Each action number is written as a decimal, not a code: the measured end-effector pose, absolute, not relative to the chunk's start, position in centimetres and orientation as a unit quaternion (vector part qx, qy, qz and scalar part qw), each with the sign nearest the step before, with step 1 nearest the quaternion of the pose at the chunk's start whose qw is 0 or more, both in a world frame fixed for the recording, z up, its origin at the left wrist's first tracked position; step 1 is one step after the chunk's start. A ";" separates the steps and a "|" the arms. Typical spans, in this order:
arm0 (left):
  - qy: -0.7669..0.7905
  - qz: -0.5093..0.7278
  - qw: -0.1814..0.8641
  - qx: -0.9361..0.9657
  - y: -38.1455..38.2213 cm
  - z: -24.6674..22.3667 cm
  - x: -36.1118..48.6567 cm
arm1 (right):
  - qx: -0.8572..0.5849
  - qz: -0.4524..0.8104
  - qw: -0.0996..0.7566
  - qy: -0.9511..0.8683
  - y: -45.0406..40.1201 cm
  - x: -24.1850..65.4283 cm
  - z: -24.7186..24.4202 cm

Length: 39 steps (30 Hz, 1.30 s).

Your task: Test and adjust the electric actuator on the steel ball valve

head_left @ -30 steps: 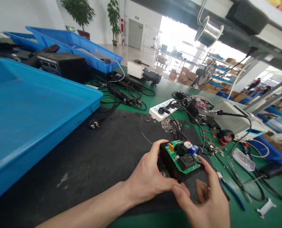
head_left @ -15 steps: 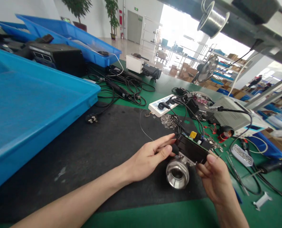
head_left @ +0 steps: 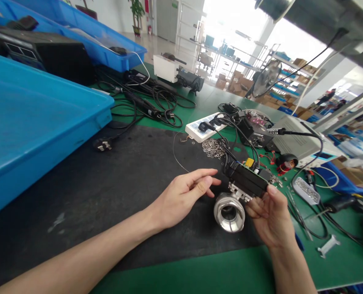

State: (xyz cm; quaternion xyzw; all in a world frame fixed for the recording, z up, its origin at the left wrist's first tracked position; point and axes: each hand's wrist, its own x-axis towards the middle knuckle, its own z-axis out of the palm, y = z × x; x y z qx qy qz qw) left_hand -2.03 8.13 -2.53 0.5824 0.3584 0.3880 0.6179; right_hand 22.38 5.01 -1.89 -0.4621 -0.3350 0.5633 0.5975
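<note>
Blue tray (head_left: 47, 110), white power strip (head_left: 194, 132), metal rings (head_left: 212, 148)

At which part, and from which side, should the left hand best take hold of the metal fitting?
Most likely the outer rim of the metal fitting, with the left hand coming from the left. The thick, round rim sits below the black housing, and its left edge is uncovered, facing that open hand. The right hand holds the housing's right end, crowding that side.

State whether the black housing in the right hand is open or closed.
Open: the black housing is uncovered along its top, where a yellow component stands exposed.
</note>
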 end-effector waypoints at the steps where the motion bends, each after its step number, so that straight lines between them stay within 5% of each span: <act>1: 0.360 0.388 0.616 0.584 8.1 -2.6 -2.0 | -0.460 0.565 0.596 -0.337 5.0 22.4 -1.9; 16: 0.406 0.416 0.564 0.586 8.2 -2.6 -2.3 | -0.464 0.559 0.594 -0.346 4.3 22.2 -2.7; 19: 0.445 0.437 0.509 0.593 8.3 -2.9 -2.6 | -0.464 0.544 0.600 -0.359 4.2 21.4 -2.3; 26: 0.500 0.451 0.204 0.711 16.2 -1.5 -2.3 | -0.456 0.549 0.607 -0.350 3.9 20.4 -1.1; 32: 0.440 0.359 0.139 0.811 27.2 -0.6 -0.1 | -0.465 0.544 0.598 -0.360 4.0 20.6 -1.5; 39: 0.429 0.329 0.115 0.833 28.7 -3.2 -1.4 | -0.481 0.545 0.609 -0.317 4.6 20.7 -1.7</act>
